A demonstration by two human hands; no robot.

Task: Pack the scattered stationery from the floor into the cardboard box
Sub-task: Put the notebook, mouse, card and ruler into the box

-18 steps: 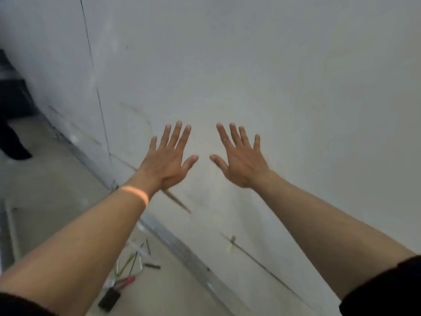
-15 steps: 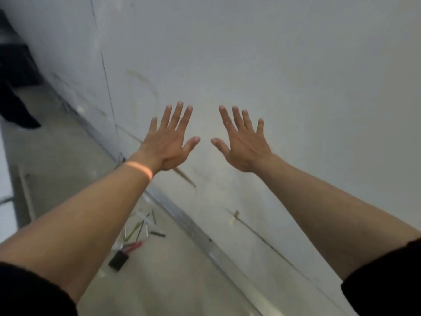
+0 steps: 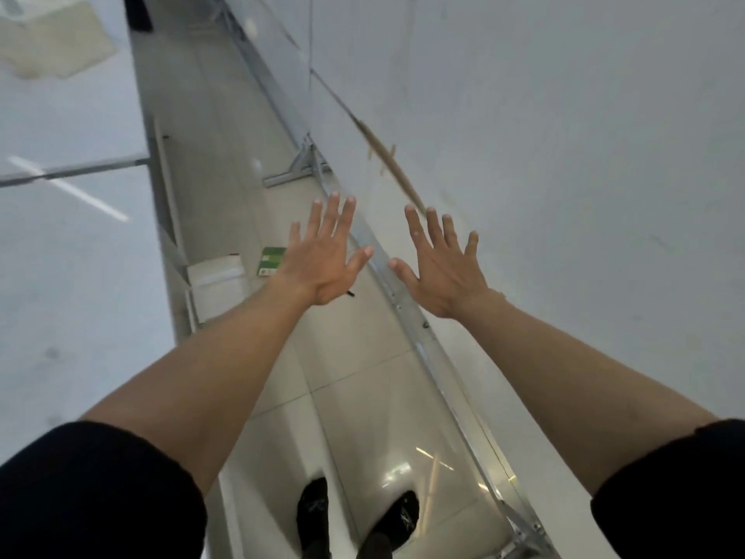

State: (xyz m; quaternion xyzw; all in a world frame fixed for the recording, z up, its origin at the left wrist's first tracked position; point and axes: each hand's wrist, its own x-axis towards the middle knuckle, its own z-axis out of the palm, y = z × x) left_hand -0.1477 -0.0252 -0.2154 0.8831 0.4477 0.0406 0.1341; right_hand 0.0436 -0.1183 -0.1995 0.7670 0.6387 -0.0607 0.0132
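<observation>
My left hand point(image 3: 324, 258) and my right hand point(image 3: 441, 268) are stretched out in front of me, palms down, fingers spread, holding nothing. Below the left hand, on the tiled floor, lies a small green booklet point(image 3: 272, 261), with a white pad or sheet point(image 3: 215, 270) just left of it. A short dark pen-like piece point(image 3: 350, 294) peeks out under my left palm. No cardboard box is clearly in view; a pale, blurred flat shape point(image 3: 52, 46) lies at the top left.
A white wall point(image 3: 564, 155) with a metal base rail point(image 3: 407, 312) runs along the right. A white panel point(image 3: 72, 276) borders the narrow floor strip on the left. My black shoes point(image 3: 358, 518) stand at the bottom. A metal bracket point(image 3: 296, 169) sits on the floor farther ahead.
The view has tilted sharply downward, toward the floor and my feet. The pens seen earlier at lower left are out of sight. Both hands stay spread and empty.
</observation>
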